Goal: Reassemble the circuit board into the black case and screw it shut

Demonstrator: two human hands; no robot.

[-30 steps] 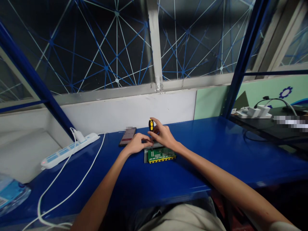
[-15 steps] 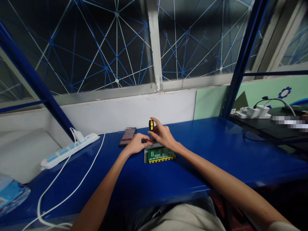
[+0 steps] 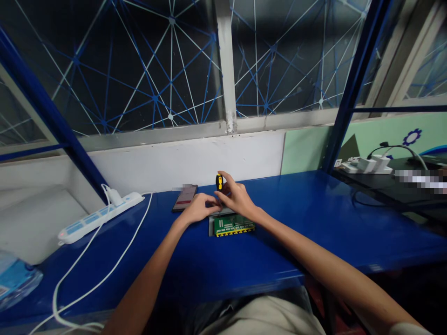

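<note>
A green circuit board (image 3: pixel 233 225) in a grey metal frame lies on the blue table (image 3: pixel 314 218), near the far wall. A small screwdriver with a yellow and black handle (image 3: pixel 219 182) stands upright over the board's far edge. My right hand (image 3: pixel 237 197) is closed round that handle. My left hand (image 3: pixel 199 208) rests at the board's far left corner, fingers pinched together beside the screwdriver's shaft; what they pinch is hidden.
A phone (image 3: pixel 185 197) lies face up just left of my hands. A white power strip (image 3: pixel 101 216) with a trailing cable (image 3: pixel 104 274) sits at the left. More plugs and cables (image 3: pixel 370 163) lie on a dark desk at the right. A blue packet (image 3: pixel 14 279) is at the left edge.
</note>
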